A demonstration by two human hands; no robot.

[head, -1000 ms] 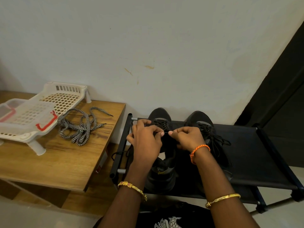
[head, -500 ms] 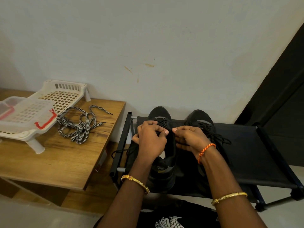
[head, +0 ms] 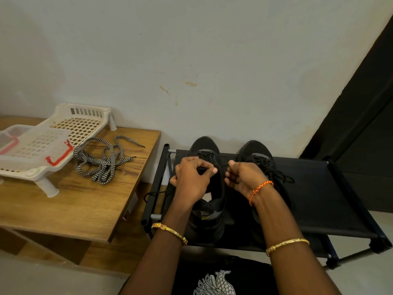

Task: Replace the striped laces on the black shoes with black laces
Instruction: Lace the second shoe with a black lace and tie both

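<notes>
Plain whitish wall [head: 191, 50] ran behind everything, with a wooden table [head: 70, 207] on the left and a black shoe rack [head: 319, 199] on the right. At the table's far left corner sat a white plastic rack [head: 80, 124] with a clear red-clipped container [head: 32, 145] on it. The striped laces [head: 102, 162] were lying in a loose heap near the table's far right edge, already out of the shoes, so that half looked done.

On the shoe rack's left end stood the left shoe [head: 207, 201], toe toward the wall. The left hand [head: 191, 179] was curled over its eyelet area, fingers pinching the black lace [head: 223, 166]. The right hand [head: 244, 179] had its fingertips closed on the same lace just beside it, so the bit between them looked taut. A loose tail of it hung off the rack's left edge.

The right shoe [head: 258, 160] sat next to it toward the middle, apparently already laced in black.

My guess: the lace was light, thin and floppy, so best pinched right at the stiff tip for threading. The shoe seemed soft up top, so steadying it by the eyelet flaps made sense.
</notes>
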